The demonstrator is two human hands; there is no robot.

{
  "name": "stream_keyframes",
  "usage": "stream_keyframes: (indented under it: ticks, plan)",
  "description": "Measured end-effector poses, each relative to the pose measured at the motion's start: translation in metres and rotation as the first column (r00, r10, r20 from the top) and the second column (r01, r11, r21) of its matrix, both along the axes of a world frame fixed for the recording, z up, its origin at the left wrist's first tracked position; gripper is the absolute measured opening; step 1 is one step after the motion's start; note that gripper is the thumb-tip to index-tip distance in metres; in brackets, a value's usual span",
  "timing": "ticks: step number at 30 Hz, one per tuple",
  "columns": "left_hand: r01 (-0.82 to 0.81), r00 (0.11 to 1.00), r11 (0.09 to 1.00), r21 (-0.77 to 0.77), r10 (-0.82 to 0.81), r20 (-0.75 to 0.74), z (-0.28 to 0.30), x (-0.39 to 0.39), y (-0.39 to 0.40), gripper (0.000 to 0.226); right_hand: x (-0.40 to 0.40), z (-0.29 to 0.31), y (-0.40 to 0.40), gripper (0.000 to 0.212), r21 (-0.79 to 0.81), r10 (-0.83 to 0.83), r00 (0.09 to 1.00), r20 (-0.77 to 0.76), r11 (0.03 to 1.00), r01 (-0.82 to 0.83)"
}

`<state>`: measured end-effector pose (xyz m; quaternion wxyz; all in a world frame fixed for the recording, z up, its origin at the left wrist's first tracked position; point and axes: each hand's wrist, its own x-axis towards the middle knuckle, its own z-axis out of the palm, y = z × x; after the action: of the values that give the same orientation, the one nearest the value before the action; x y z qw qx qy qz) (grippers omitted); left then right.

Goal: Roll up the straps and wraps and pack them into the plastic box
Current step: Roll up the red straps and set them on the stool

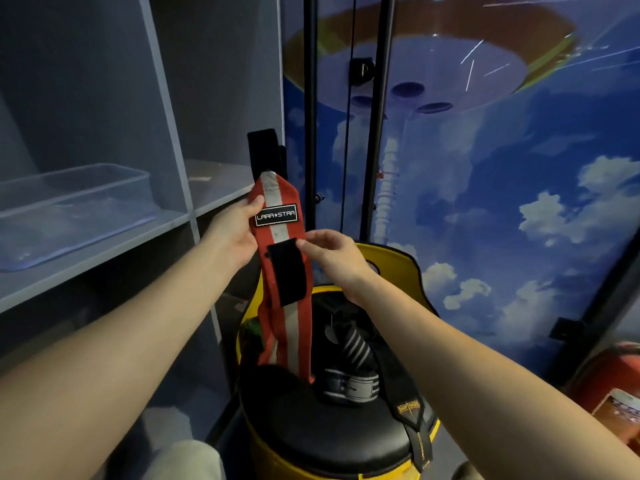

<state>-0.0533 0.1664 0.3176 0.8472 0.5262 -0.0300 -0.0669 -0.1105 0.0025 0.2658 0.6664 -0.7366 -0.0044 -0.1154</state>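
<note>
Seat (332,431), black pad on yellow frame, nearest: bears a black strap (414,415) and a black-and-grey striped wrap (349,386). Red wrap (282,237), white centre stripe, held upright above the seat, its tail hanging down to the pad; left hand (235,237) grips its left edge, thumb on the front by the label, while right hand (332,254) pinches the black patch at its right edge. Box (74,209), clear plastic, lies on the grey shelf (104,251) at far left, well apart from the wraps.

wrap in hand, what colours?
Red wrap with a white centre stripe and black patches; head view.
</note>
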Motion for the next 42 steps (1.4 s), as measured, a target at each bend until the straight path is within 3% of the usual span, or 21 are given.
stream_keyframes:
  ticks: [9,13,16,20,26,30,38,42]
  plan:
    - [0.003,0.996,1.000,0.021,-0.001,-0.089,-0.015,0.005,-0.007,0.017,0.016,-0.015,-0.004,0.022,0.139,0.110,0.987,-0.114,0.986,-0.094]
    - [0.159,0.986,0.966,0.206,-0.145,-0.080,-0.035,-0.004,0.000,0.039,0.029,-0.013,-0.006,0.022,0.225,0.091,0.992,-0.093,0.972,-0.068]
    - [0.262,0.965,0.901,0.346,-0.256,-0.065,-0.061,-0.014,0.005,0.034,0.038,-0.009,-0.005,0.022,0.245,0.058,0.994,-0.094,0.969,-0.033]
    - [0.164,0.981,0.860,0.484,-0.192,0.009,-0.084,-0.015,0.006,0.040,0.052,-0.013,-0.002,0.023,0.237,0.044,0.988,-0.151,0.972,-0.007]
    - [0.093,0.985,0.862,0.499,-0.154,0.083,-0.079,0.000,0.005,0.044,0.058,-0.021,-0.003,0.022,0.229,0.027,0.993,-0.116,0.973,0.000]
    - [0.072,0.987,0.887,0.455,-0.128,0.092,-0.068,0.019,0.008,0.050,0.058,-0.040,-0.012,0.034,0.153,0.083,0.984,-0.157,0.986,-0.059]
    - [0.021,0.991,0.919,0.393,-0.072,0.115,-0.047,0.055,0.017,0.045,0.041,-0.104,-0.037,0.026,0.027,0.104,0.954,-0.283,0.995,-0.101]
    - [-0.005,0.989,0.926,0.377,-0.050,0.136,-0.034,0.065,0.020,0.043,0.045,-0.149,-0.047,0.025,-0.156,0.068,0.942,-0.329,0.980,-0.125]
